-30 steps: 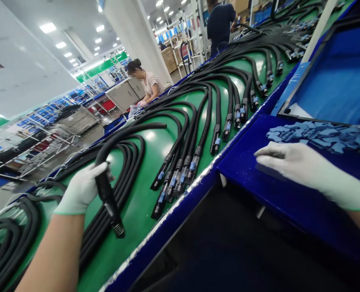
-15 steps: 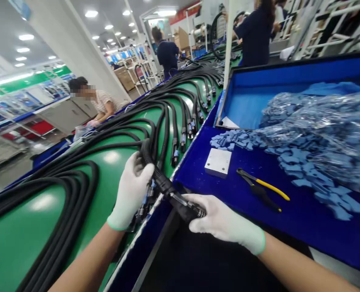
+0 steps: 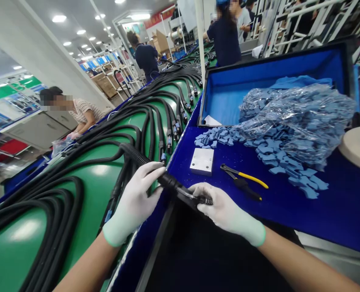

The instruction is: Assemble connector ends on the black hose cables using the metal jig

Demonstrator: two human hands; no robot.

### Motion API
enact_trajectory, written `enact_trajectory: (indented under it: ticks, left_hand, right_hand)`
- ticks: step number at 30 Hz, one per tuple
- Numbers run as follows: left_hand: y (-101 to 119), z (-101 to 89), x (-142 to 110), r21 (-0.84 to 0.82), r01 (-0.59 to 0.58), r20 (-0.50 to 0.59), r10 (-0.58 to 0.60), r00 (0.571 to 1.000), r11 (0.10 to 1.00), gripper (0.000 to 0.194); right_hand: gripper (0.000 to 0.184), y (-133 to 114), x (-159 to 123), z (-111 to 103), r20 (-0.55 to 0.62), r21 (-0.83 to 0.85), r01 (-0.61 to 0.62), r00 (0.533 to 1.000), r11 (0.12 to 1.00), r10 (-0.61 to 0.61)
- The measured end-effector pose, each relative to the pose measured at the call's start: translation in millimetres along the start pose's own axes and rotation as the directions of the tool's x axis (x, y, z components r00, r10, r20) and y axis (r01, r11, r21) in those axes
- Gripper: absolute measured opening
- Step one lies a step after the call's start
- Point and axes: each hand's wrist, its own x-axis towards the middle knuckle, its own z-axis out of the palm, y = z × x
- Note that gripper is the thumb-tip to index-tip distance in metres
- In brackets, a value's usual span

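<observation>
A black corrugated hose (image 3: 137, 156) reaches from the green table (image 3: 28, 229) over its blue edge. My left hand (image 3: 142, 192), in a white glove, is closed round the hose just behind its end fitting. The fitting (image 3: 187, 195) is black, with a spring-like coil at its tip. My gloved right hand (image 3: 216, 207) pinches this tip between thumb and fingers. Right of my hands, on a dark blue surface, lie yellow-and-black-handled pliers (image 3: 245, 181), and a silver metal block (image 3: 202, 161) sits behind them.
Many blue plastic pieces (image 3: 274, 150) spill from a clear bag (image 3: 301, 113) beside a blue bin (image 3: 222, 95). More black hoses (image 3: 70, 219) are looped along the green table. A seated person (image 3: 79, 113) is at the far left; other people stand behind.
My left hand has slid along the hose toward its fitting. The view has shifted right, so the bench things appear further left. My right hand keeps hold of the tip.
</observation>
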Motion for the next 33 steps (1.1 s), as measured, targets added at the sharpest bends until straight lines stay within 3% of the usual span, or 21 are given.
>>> enact_trajectory:
  ticks: [2,6,8,11,13,15,17,18,20,22,24,26,28,30,32,33]
  left_hand:
    - [-1,-0.1,1,0.087,-0.019,-0.049,0.024,0.999,0.996,0.046]
    - [-2,0.5,1,0.181,0.081,-0.095,-0.065,0.993,0.98,0.04]
    - [1,1.8,-1,0.273,0.112,-0.055,-0.1,0.993,0.956,0.043]
    - [13,9.2,-7,0.396,0.042,0.14,-0.105,0.985,0.917,0.042]
    - [25,20.5,-12,0.295,-0.039,0.291,-0.051,0.956,0.955,0.034]
    - [34,35.6,-19,0.095,-0.054,0.37,0.015,0.929,0.994,0.02]
    - [38,49.7,-24,-0.072,0.012,0.384,0.017,0.923,0.997,0.012]
    - [39,54.9,-26,-0.124,0.071,0.376,-0.02,0.927,0.99,0.013]
    - [40,60.5,-28,-0.177,0.222,0.355,-0.148,0.923,0.959,0.016]
    - [43,60.3,-24,-0.189,0.377,0.337,-0.301,0.892,0.907,0.018]
    - [46,57.4,-16,-0.196,0.475,0.319,-0.402,0.858,0.858,0.018]
    - [50,54.5,-5,-0.227,0.528,0.314,-0.451,0.835,0.818,0.021]
    - [51,52.8,6,-0.287,0.564,0.296,-0.488,0.821,0.774,0.024]
    - [49,52.4,15,-0.365,0.598,0.293,-0.522,0.801,0.713,0.028]
    - [45,52.4,21,-0.45,0.629,0.305,-0.553,0.775,0.634,0.032]
    - [43,52.2,23,-0.49,0.642,0.319,-0.564,0.762,0.59,0.035]
  right_hand:
    - [0.056,-2,0,-4,0.033,0.007,-0.018,0.999,1.0,0.018]
    - [0.082,-7,1,-12,0.078,0.133,-0.122,0.991,0.983,0.113]
    - [0.068,-9,1,-15,0.128,0.141,-0.131,0.985,0.981,0.114]
    - [0.034,-14,-4,-18,0.158,0.075,-0.122,0.981,0.99,0.109]
    - [0.03,-17,-11,-17,0.19,0.036,-0.142,0.973,0.989,0.132]
    - [0.032,-23,-20,-19,0.254,-0.026,-0.167,0.953,0.986,0.168]
    - [0.035,-30,-28,-26,0.286,-0.147,-0.16,0.938,0.976,0.197]
    - [0.037,-32,-31,-32,0.241,-0.233,-0.15,0.948,0.961,0.206]
    - [0.045,-32,-32,-48,-0.005,-0.464,-0.177,0.98,0.868,0.197]
    - [0.051,-24,-28,-66,-0.284,-0.685,-0.305,0.948,0.662,0.143]
    - [0.042,-9,-22,-81,-0.397,-0.809,-0.408,0.91,0.424,0.118]
    - [0.026,5,-17,-92,-0.399,-0.856,-0.422,0.907,0.298,0.138]
    - [0.019,14,-14,-99,-0.413,-0.833,-0.436,0.9,0.34,0.14]
    - [0.019,13,-14,-103,-0.423,-0.7,-0.453,0.886,0.552,0.191]
    - [0.026,6,-14,-103,-0.388,-0.435,-0.449,0.876,0.78,0.288]
    - [0.03,1,-14,-100,-0.359,-0.307,-0.432,0.878,0.848,0.318]
